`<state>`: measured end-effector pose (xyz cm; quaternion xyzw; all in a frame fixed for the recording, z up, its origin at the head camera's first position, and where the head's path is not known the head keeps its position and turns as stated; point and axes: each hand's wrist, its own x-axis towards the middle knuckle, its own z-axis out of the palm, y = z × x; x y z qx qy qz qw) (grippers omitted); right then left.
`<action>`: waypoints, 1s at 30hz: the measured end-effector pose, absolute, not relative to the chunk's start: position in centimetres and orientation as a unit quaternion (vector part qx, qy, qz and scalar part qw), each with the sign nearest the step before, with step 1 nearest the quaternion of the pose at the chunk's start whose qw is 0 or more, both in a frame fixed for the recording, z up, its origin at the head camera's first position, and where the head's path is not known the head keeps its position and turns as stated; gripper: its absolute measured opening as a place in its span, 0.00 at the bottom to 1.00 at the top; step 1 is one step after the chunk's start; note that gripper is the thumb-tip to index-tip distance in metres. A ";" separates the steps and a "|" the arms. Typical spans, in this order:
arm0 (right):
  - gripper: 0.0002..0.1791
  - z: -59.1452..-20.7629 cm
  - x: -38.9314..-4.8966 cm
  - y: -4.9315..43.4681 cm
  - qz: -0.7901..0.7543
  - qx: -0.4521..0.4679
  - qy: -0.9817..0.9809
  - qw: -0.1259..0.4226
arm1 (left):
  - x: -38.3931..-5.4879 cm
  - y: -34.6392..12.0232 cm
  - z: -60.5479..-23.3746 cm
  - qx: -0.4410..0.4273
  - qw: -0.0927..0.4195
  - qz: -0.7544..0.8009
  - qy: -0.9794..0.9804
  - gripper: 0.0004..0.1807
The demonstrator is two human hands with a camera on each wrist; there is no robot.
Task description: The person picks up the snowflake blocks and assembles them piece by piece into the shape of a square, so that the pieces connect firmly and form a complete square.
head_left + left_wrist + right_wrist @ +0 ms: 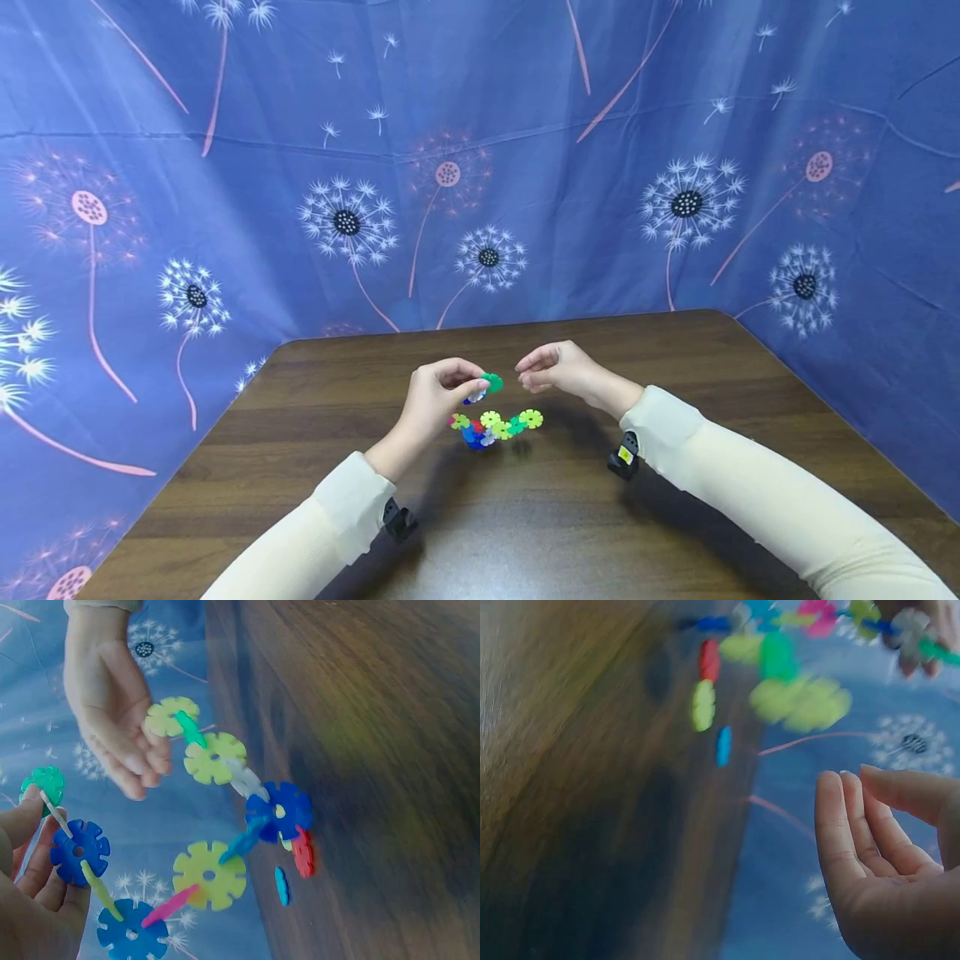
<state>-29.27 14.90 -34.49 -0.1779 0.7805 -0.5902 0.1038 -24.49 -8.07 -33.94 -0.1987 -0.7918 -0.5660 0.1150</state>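
My left hand (442, 393) pinches a green notched plastic disc (492, 382) between thumb and fingers. From it runs a chain of interlocked flower-shaped discs, with a blue disc (80, 852), a yellow disc (209, 875) and a pink disc (171, 905) among them. The chain bends at another blue disc (279, 812) and ends in a yellow-green disc (531, 418) on the right. Beside that end, my right hand (566, 368) hovers with loosely bent fingers and nothing between them. A red disc (303, 852) shows edge-on near the bend.
A brown wooden table (525, 525) lies beneath the hands. In the left wrist view, a small blue piece (282, 886) appears edge-on near the red disc. Behind the table hangs a blue dandelion-print cloth (555, 183). Both wrists carry black camera mounts (624, 457).
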 end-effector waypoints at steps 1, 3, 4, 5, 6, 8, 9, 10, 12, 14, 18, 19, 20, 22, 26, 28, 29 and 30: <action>0.16 -34.9 -29.7 14.8 -0.590 -0.170 0.782 0.108 | -24.5 -8.3 -34.0 -0.198 0.113 -0.567 -0.791 0.05; 0.16 -35.8 -30.4 14.7 -0.585 -0.157 0.787 0.116 | -24.5 -8.5 -34.2 -0.201 0.114 -0.565 -0.792 0.06; 0.16 -36.2 -30.7 14.6 -0.583 -0.152 0.789 0.120 | -24.4 -8.7 -34.2 -0.202 0.117 -0.563 -0.793 0.06; 0.16 -36.6 -31.0 14.4 -0.578 -0.147 0.793 0.123 | -24.5 -8.8 -34.3 -0.202 0.119 -0.559 -0.795 0.05; 0.16 -36.9 -31.3 14.3 -0.570 -0.143 0.799 0.125 | -24.4 -8.9 -34.3 -0.204 0.122 -0.555 -0.797 0.05; 0.16 -37.5 -31.7 13.8 -0.549 -0.148 0.812 0.129 | -24.5 -9.0 -34.4 -0.203 0.123 -0.553 -0.799 0.05; 0.16 -37.7 -31.9 13.6 -0.540 -0.152 0.817 0.131 | -24.4 -9.1 -34.5 -0.202 0.122 -0.554 -0.799 0.05; 0.15 -37.9 -32.0 13.3 -0.533 -0.154 0.821 0.134 | -24.4 -9.2 -34.6 -0.199 0.120 -0.553 -0.800 0.04; 0.15 -38.3 -32.2 12.8 -0.515 -0.168 0.829 0.138 | -24.4 -9.4 -34.9 -0.192 0.115 -0.557 -0.800 0.04; 0.15 -38.6 -32.3 12.2 -0.509 -0.179 0.830 0.143 | -24.4 -9.6 -35.2 -0.188 0.109 -0.562 -0.798 0.04; 0.14 -39.3 -32.7 11.4 -0.490 -0.214 0.834 0.134 | -24.0 -10.1 -35.4 -0.194 0.085 -0.568 -0.795 0.06; 0.14 -39.6 -32.9 11.2 -0.488 -0.219 0.835 0.131 | -24.0 -10.2 -35.5 -0.196 0.079 -0.568 -0.795 0.07; 0.14 -39.7 -32.9 11.0 -0.481 -0.227 0.838 0.127 | -24.0 -10.4 -35.7 -0.198 0.071 -0.569 -0.795 0.07; 0.14 -40.0 -33.0 10.5 -0.470 -0.238 0.842 0.118 | -24.0 -10.6 -36.1 -0.200 0.058 -0.572 -0.793 0.08; 0.14 -40.1 -32.8 9.9 -0.437 -0.259 0.855 0.101 | -24.4 -10.9 -37.1 -0.204 0.051 -0.582 -0.786 0.08; 0.14 -40.3 -32.9 9.7 -0.417 -0.271 0.863 0.091 | -24.5 -11.0 -37.3 -0.207 0.054 -0.583 -0.784 0.09; 0.13 -40.2 -33.0 9.6 -0.406 -0.279 0.866 0.086 | -24.6 -11.1 -37.4 -0.208 0.055 -0.583 -0.784 0.09; 0.13 -40.2 -33.0 9.6 -0.398 -0.285 0.868 0.082 | -24.7 -11.1 -37.4 -0.208 0.056 -0.581 -0.785 0.09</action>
